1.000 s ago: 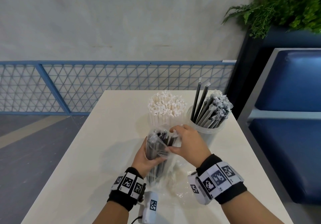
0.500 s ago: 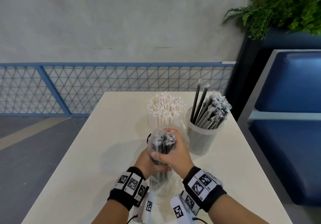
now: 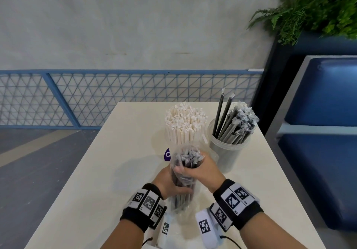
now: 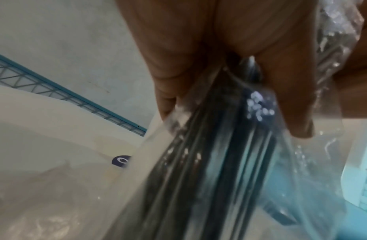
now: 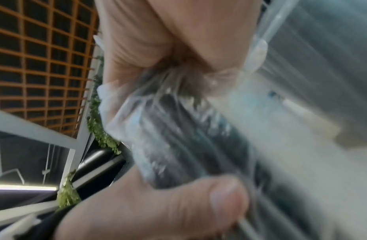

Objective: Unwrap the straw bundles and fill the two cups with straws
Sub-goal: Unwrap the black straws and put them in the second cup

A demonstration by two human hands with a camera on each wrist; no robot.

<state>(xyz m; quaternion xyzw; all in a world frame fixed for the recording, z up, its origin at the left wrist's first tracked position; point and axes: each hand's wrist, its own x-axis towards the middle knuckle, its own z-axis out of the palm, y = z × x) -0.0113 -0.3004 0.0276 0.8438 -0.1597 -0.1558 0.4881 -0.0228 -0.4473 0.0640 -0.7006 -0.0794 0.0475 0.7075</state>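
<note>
The right hand (image 3: 201, 170) has slid from the top onto the black straw bundle (image 3: 184, 177); both it and the left hand (image 3: 170, 184) grip it, cups at twelve and one o'clock.

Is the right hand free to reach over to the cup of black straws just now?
Probably not yet. The right hand grips the wrapped bundle of black straws, with the left hand lower down. The cup of black straws stands just beyond, nothing between.

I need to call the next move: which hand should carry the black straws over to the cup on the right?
Probably the right hand: it grips the bundle near its top and is nearer the cup of black straws. The left hand holds lower, on the far side.
</note>
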